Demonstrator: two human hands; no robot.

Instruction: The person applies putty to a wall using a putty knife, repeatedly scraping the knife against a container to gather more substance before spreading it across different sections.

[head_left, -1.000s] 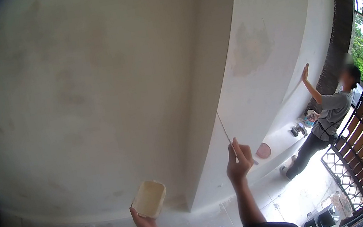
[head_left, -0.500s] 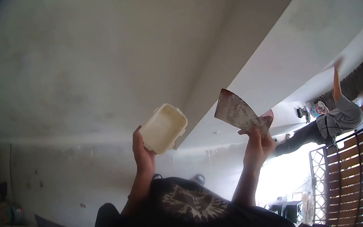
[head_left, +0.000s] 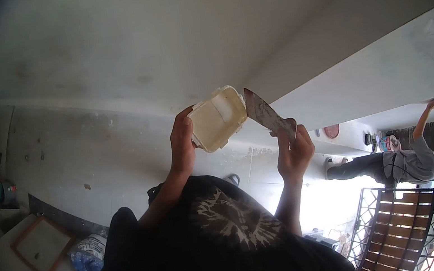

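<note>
A cream plastic tub [head_left: 218,118] is held by its left side in my left hand [head_left: 182,141], its open face toward me, with some pale material inside. My right hand [head_left: 294,148] grips a flat metal scraper [head_left: 264,110], whose blade is stained and points up and left. The blade's upper end is right beside the tub's right rim; whether they touch I cannot tell.
On the right, a person in a grey shirt [head_left: 403,163] reaches an arm to the wall, near a bucket [head_left: 386,144]. Below is a slatted metal gate [head_left: 399,228]. A wooden frame [head_left: 43,248] and a blue plastic bag [head_left: 88,257] are at lower left.
The tub and my left hand have moved right and up. The scraper has turned steeper and come close to the tub. The view has shifted, and the other person's arm reaches further right.
</note>
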